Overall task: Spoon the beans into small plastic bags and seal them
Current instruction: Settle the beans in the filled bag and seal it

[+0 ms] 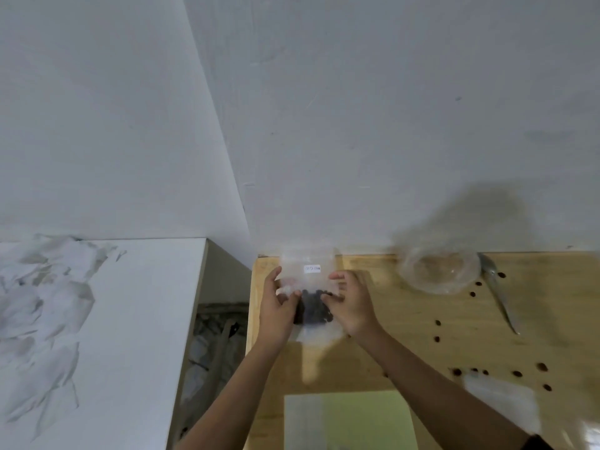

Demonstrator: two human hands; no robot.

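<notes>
A: Your wooden table (pixel 373 358) stands against a white wall (pixel 357 125). Where's your bag?

B: Your clear bag (pixel 306 274), dark beans (pixel 313 308) in its bottom, is between your hands near the far edge. Your left hand (pixel 276 310) and right hand (pixel 352 303) each pinch a side, fingers curled. The bowl (pixel 438 271), spoon (pixel 500 293) and loose beans (pixel 517 373) lie to your right.

The small bag (pixel 308 276) is thin, clear, faintly cloudy plastic, and the table (pixel 406 332) is pale matt wood. The bowl (pixel 438 271) looks clear and glossy, the spoon (pixel 499 297) dull grey metal, the wall (pixel 357 125) matt white
</notes>
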